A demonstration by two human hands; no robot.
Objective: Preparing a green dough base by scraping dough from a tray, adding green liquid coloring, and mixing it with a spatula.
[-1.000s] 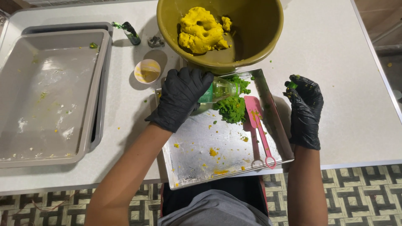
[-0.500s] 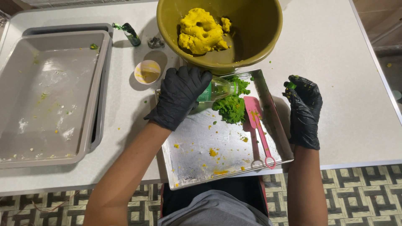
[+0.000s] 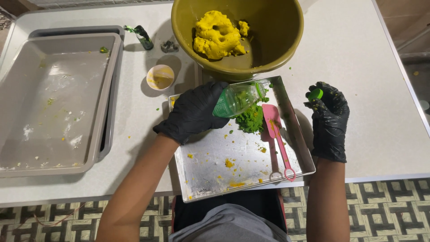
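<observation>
My left hand (image 3: 193, 112), in a black glove, has its fingers closed around the base half of a clear plastic bottle with a green label (image 3: 237, 99), tipped neck-down over the lump of green dough (image 3: 250, 120) on the square metal tray (image 3: 210, 179). I judge the bottle light, thin-walled and easy to dent, slick against a smeared glove, so the ribbed middle is the safest place to hold. The dough looks soft and sticky. My right hand (image 3: 329, 118) rests just right of the tray on the tabletop (image 3: 367, 58), fingers pinching a small green cap (image 3: 315, 94). A pink silicone spatula (image 3: 277, 139) lies on the tray beside the dough.
</observation>
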